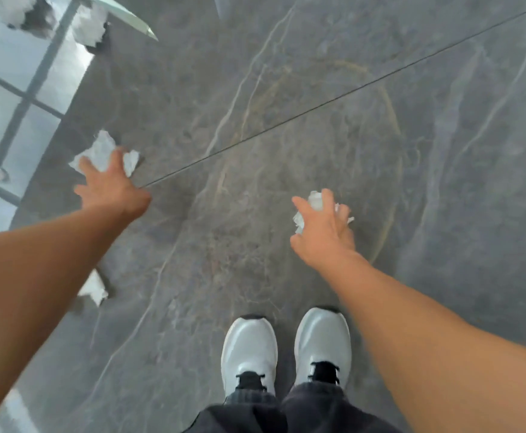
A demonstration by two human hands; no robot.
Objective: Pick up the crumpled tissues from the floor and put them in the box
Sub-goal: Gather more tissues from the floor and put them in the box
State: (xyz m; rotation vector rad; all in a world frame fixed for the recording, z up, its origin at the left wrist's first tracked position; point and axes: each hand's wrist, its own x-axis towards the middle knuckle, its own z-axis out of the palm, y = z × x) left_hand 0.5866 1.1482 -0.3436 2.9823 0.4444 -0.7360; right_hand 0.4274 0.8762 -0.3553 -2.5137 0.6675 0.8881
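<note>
Head view: plain white crumpled tissues (102,151), unlabelled.

I'm indoors, standing on a polished grey marble-look tile floor (317,89) with pale veins and a thin grout line (333,101). At my left, bright window light with dark frame bars mirrors off the gloss (21,98). Home or lobby, I can't tell.

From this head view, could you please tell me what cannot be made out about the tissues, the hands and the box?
- Box: not in the head view at all.
- Tissue under the left hand: the tissue is half covered; grip unclear.
- Right hand: the fingers hide most of its tissue.
- Tissue by the left forearm: partly hidden by the arm.
- Top-left tissues: blurred, the farthest cut by the edge.
</note>
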